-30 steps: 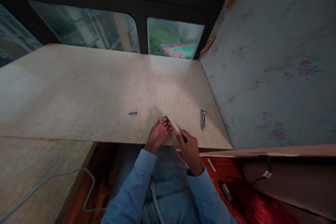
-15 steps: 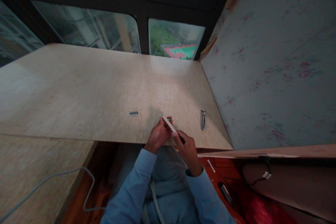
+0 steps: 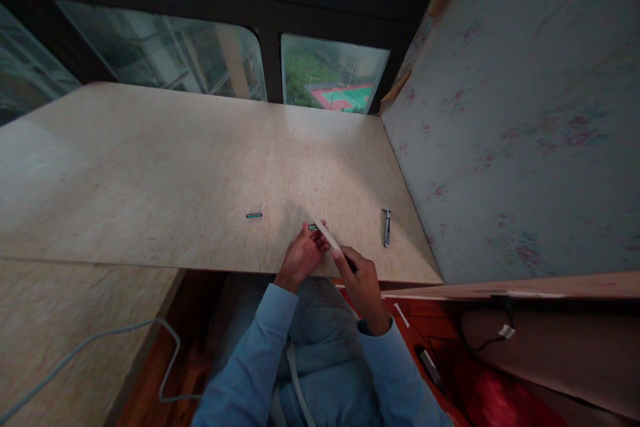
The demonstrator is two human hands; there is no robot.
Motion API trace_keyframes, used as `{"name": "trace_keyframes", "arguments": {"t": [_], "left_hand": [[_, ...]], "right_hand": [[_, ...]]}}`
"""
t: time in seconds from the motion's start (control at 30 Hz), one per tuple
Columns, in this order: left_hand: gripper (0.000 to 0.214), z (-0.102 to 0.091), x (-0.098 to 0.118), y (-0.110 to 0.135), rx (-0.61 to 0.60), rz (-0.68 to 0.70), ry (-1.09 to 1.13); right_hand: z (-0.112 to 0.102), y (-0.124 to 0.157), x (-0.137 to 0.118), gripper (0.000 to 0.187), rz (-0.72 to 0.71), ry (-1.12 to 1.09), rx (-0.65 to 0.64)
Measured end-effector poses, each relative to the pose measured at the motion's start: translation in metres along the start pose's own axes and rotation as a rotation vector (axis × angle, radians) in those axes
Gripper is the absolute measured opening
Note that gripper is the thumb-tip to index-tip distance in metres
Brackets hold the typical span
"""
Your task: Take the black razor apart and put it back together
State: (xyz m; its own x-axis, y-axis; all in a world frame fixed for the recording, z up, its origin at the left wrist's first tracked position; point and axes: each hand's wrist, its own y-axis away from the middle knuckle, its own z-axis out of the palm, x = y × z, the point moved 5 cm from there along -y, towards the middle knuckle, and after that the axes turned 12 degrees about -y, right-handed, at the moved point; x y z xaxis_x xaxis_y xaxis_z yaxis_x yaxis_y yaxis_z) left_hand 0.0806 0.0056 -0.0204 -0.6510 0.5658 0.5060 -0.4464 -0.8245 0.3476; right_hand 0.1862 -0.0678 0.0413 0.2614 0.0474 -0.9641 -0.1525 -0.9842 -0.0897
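My left hand (image 3: 302,255) rests at the near edge of the beige desk (image 3: 175,167), its fingers pinched on a small green and silver piece (image 3: 313,227). My right hand (image 3: 361,279) grips a slim white handle (image 3: 327,237) whose far end meets that piece. Both hands sit close together just over the desk edge. A second small green piece (image 3: 254,215) lies on the desk to the left of my hands.
A small metal tool (image 3: 387,227) lies on the desk near the flowered wall panel (image 3: 510,113). Windows (image 3: 330,77) run behind the desk. A grey cable (image 3: 100,340) hangs at the lower left. A dark object (image 3: 429,367) lies on the red floor.
The white handle's tip has shifted slightly back and forth against the piece in my left hand. Both hands stay at the same spot.
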Motion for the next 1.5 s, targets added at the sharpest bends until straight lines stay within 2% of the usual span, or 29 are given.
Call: {"name": "trace_keyframes", "arguments": {"t": [0.13, 0.33, 0.53, 0.87, 1.13, 1.37, 1.5], "left_hand": [[0.035, 0.000, 0.001, 0.001, 0.020, -0.016, -0.012], [0.031, 0.003, 0.003, 0.002, -0.013, -0.003, 0.049], [0.037, 0.003, 0.002, 0.002, -0.011, -0.005, 0.053], [0.041, 0.000, 0.001, 0.002, 0.031, -0.055, 0.033], [0.039, -0.002, -0.003, -0.001, -0.014, -0.033, 0.042], [0.037, -0.003, -0.001, 0.001, 0.023, -0.044, 0.002], [0.036, -0.001, -0.002, 0.002, 0.011, -0.055, 0.032]], "right_hand": [[0.004, 0.001, 0.002, 0.038, 0.015, 0.018, -0.036], [-0.003, 0.000, 0.006, 0.039, 0.034, 0.051, 0.035], [-0.008, 0.002, 0.006, 0.039, 0.043, 0.038, 0.061], [0.001, 0.002, 0.008, 0.037, 0.023, -0.003, -0.057], [-0.006, 0.001, 0.008, 0.037, 0.004, 0.047, 0.046], [0.000, 0.002, 0.005, 0.036, -0.018, 0.013, -0.067], [-0.001, 0.002, 0.009, 0.036, 0.002, -0.003, -0.023]]}}
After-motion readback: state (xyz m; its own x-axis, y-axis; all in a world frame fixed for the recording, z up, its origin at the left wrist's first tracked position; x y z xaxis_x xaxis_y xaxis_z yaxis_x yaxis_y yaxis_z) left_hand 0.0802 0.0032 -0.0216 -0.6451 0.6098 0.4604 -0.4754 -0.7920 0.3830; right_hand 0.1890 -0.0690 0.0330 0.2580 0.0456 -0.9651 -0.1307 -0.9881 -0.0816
